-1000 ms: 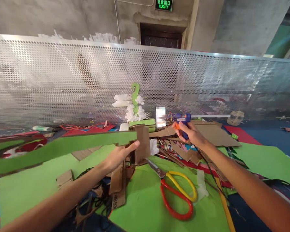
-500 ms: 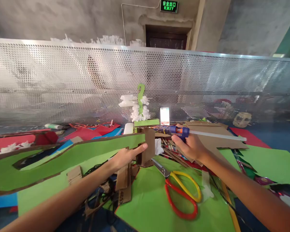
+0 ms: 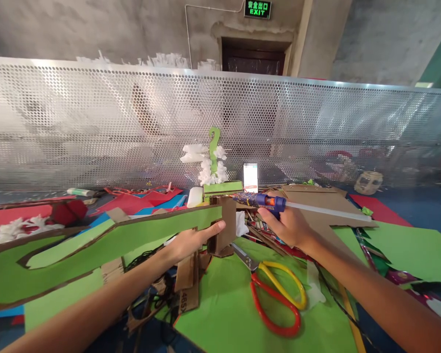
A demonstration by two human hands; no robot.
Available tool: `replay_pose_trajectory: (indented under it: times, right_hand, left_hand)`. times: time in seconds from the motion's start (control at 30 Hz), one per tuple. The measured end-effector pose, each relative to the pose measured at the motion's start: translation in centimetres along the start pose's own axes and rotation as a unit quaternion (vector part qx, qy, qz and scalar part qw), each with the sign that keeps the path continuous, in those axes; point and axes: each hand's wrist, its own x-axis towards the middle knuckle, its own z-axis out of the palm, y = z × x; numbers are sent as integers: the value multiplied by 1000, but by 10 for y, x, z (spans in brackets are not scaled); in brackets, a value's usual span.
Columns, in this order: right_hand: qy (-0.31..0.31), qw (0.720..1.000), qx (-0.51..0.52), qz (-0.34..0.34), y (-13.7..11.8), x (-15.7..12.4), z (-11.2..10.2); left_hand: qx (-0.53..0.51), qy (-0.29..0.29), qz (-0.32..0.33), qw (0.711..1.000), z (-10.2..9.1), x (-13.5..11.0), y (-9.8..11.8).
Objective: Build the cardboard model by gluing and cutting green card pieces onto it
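Note:
My left hand (image 3: 193, 240) grips a long, hook-shaped piece of green-faced cardboard (image 3: 147, 226) near its right end, where a brown cardboard box end (image 3: 226, 225) is joined to it. The thumb lies on the brown face; the other fingers are mostly hidden. In my right hand (image 3: 292, 226) is a blue glue gun (image 3: 255, 199) with a long whitish glue stick (image 3: 323, 211) out of its back. Its tip is at the upper edge of the brown part; whether it touches I cannot tell. Scissors (image 3: 255, 264) with one red and one yellow handle lie below.
Green sheets (image 3: 224, 314), brown cardboard (image 3: 316, 201), red paper (image 3: 143, 198) and scraps cover the table. Behind them stand a green hook-shaped piece with white tufts (image 3: 213, 157), a lit phone (image 3: 250, 177) and a perforated metal panel (image 3: 297, 117). A mask-like object (image 3: 368, 182) sits right.
The green cardboard's left part has dipped slightly. The glue gun has shifted a little down and left, still near the top of the brown part.

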Motion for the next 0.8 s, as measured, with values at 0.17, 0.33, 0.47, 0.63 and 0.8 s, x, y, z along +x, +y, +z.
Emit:
replay_pose_trajectory:
  times: [0.17, 0.33, 0.47, 0.63, 0.8]
  right_hand:
    - [-6, 999, 7, 32, 15, 2, -2]
    - [-46, 995, 79, 39, 21, 5, -10]
    - [-80, 991, 105, 22, 16, 5, -12]
    - [-68, 994, 83, 37, 14, 1, -4]
    - [-34, 998, 56, 17, 9, -1, 1]
  left_hand:
    - [-91, -10, 18, 996, 2, 2, 1]
    - [-105, -11, 33, 994, 4, 5, -2]
    - [-103, -8, 40, 994, 5, 5, -4]
    - [-87, -1, 16, 996, 5, 7, -11]
    - [-48, -7, -57, 997, 3, 6, -12]
